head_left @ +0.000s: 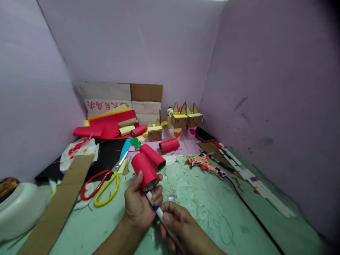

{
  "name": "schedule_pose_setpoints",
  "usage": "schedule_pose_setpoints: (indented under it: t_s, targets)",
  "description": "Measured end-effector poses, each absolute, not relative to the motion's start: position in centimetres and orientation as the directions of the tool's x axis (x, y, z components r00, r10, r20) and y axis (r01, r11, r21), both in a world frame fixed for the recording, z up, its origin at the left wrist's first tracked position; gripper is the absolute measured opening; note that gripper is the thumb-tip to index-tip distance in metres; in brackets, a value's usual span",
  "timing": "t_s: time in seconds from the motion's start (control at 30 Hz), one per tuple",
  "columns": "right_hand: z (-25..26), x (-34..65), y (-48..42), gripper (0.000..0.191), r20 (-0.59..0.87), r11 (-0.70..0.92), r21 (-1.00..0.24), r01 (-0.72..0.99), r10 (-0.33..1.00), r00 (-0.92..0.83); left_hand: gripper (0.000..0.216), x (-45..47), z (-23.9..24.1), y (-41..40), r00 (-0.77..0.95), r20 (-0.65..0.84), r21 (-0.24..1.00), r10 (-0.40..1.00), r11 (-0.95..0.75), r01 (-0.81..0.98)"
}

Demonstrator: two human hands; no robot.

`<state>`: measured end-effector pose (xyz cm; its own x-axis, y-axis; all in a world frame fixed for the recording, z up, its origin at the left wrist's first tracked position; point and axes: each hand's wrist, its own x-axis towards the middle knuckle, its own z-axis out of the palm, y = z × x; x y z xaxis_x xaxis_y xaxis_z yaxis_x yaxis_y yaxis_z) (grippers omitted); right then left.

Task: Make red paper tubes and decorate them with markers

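Observation:
My left hand (pixel 140 203) is closed round a red paper-covered tube (pixel 145 171), holding it tilted with its open end toward me. My right hand (pixel 179 221) grips a white marker with a blue band (pixel 159 211); its tip points up at the tube's lower rim, and I cannot tell whether it touches. Both hands are low in the middle of the view, above a green cutting mat (pixel 212 205). Two more red tubes (pixel 152 156) (pixel 169 145) lie just beyond on the mat.
Red-and-yellow-handled scissors (pixel 105 180) and a cardboard strip (pixel 58 209) lie to the left. A patterned glue gun (pixel 207 164) with a black cord and several white sticks (pixel 252 177) lie to the right. Cardboard animal figures (pixel 186 120), red paper and boxes stand at the back.

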<state>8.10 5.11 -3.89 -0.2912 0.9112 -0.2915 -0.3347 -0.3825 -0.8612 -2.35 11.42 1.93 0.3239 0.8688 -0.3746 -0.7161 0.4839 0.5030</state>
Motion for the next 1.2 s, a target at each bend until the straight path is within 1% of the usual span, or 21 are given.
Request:
schedule_pose_setpoints:
  t_s: [0.07, 0.13, 0.17, 0.23, 0.3, 0.33, 0.37, 0.4, 0.47, 0.5, 0.57, 0.63, 0.73, 0.8, 0.87, 0.9, 0.97, 1.0, 1.07, 1.13, 1.2]
  targets:
    - [-4.3, 7.4, 5.0, 0.063, -0.283, -0.342, -0.914, -0.219, 0.923, -0.260, 0.031, -2.7, 1.8, 11.6, 0.380, -0.347, 0.496, 0.857, 0.512, -0.702]
    - [-4.8, 7.6, 4.4, 0.065, -0.220, -0.226, -0.974, -0.006, 0.955, -0.199, 0.035, -3.5, 2.1, 12.1, 0.427, -0.334, 0.504, 0.840, 0.542, -0.672]
    - [-5.0, 8.0, 3.9, 0.063, -0.181, -0.163, -0.980, 0.116, 0.968, -0.175, 0.036, -4.1, 2.4, 12.6, 0.423, -0.329, 0.514, 0.844, 0.536, -0.670]
    - [-5.5, 9.1, 2.6, 0.053, -0.146, -0.093, -0.944, 0.316, 0.978, -0.147, 0.038, -5.9, 3.2, 13.8, 0.348, -0.309, 0.545, 0.885, 0.464, -0.698]
    - [-5.5, 10.5, 1.3, 0.046, -0.222, -0.141, -0.905, 0.402, 0.961, -0.162, 0.035, -7.4, 4.0, 14.9, 0.182, -0.210, 0.585, 0.960, 0.273, -0.764]
    - [-5.2, 11.1, 0.8, 0.047, -0.246, -0.161, -0.903, 0.399, 0.954, -0.172, 0.033, -7.8, 4.2, 15.2, 0.107, -0.158, 0.617, 0.982, 0.183, -0.766]
    - [-4.6, 11.7, 0.5, 0.049, -0.240, -0.164, -0.919, 0.359, 0.955, -0.176, 0.031, -7.8, 4.4, 15.3, 0.072, -0.155, 0.650, 0.985, 0.157, -0.744]
    - [-3.9, 12.1, 0.3, 0.051, -0.213, -0.164, -0.942, 0.292, 0.966, -0.145, 0.027, -7.4, 4.4, 15.2, 0.074, -0.181, 0.675, 0.981, 0.179, -0.716]
    - [-2.1, 12.6, 0.4, 0.051, -0.159, -0.155, -0.979, 0.135, 0.987, -0.018, 0.022, -5.6, 4.0, 14.4, 0.134, -0.199, 0.721, 0.971, 0.238, -0.651]
    - [-1.3, 12.7, 0.6, 0.051, -0.128, -0.131, -0.988, 0.081, 0.991, 0.034, 0.022, -4.4, 3.6, 13.9, 0.111, -0.154, 0.740, 0.982, 0.189, -0.646]
    - [-0.2, 12.8, 1.1, 0.052, -0.088, -0.092, -0.995, 0.029, 0.990, 0.112, 0.024, -2.3, 2.6, 13.2, 0.059, -0.062, 0.766, 0.996, 0.085, -0.637]
    - [0.1, 13.0, 1.4, 0.052, -0.076, -0.082, -0.996, 0.031, 0.983, 0.169, 0.026, -1.0, 1.9, 12.9, 0.050, -0.067, 0.791, 0.997, 0.083, -0.606]
    - [-0.9, 13.9, 0.9, 0.054, -0.042, -0.066, -0.992, 0.110, 0.977, 0.211, 0.024, -0.7, 1.5, 12.9, 0.091, -0.156, 0.794, 0.984, 0.180, -0.581]
    - [-1.6, 15.5, 0.1, 0.058, 0.017, -0.032, -0.977, 0.211, 0.974, 0.226, 0.023, -1.1, 1.6, 13.0, 0.061, -0.191, 0.773, 0.980, 0.188, -0.606]
    - [-1.5, 18.2, -1.0, 0.061, 0.087, -0.018, -0.949, 0.315, 0.945, 0.316, 0.029, -1.5, 1.5, 13.1, 0.012, -0.267, 0.757, 0.964, 0.217, -0.616]
    - [-1.1, 19.8, -1.6, 0.061, 0.128, -0.026, -0.932, 0.361, 0.909, 0.396, 0.031, -1.6, 1.3, 13.2, -0.028, -0.300, 0.753, 0.954, 0.219, -0.621]
    - [0.3, 23.4, -2.9, 0.059, 0.190, -0.085, -0.899, 0.430, 0.809, 0.556, 0.028, -1.8, 0.8, 13.5, -0.013, -0.335, 0.754, 0.942, 0.260, -0.603]
    - [1.2, 25.2, -3.6, 0.056, 0.232, -0.139, -0.873, 0.468, 0.726, 0.648, 0.027, -1.9, 0.5, 13.6, 0.008, -0.335, 0.757, 0.942, 0.274, -0.593]
    - [2.8, 28.2, -4.6, 0.044, 0.237, -0.306, -0.800, 0.516, 0.629, 0.740, 0.026, -2.0, -0.1, 13.8, 0.014, -0.312, 0.772, 0.950, 0.261, -0.579]
    - [3.7, 30.2, -5.2, 0.037, 0.339, -0.379, -0.724, 0.576, 0.532, 0.776, 0.024, -2.3, -0.5, 13.9, 0.013, -0.274, 0.794, 0.962, 0.234, -0.561]
    - [3.7, 31.1, -5.3, 0.035, 0.413, -0.412, -0.661, 0.627, 0.497, 0.763, 0.025, -2.6, -1.1, 14.2, 0.024, -0.237, 0.818, 0.971, 0.213, -0.535]
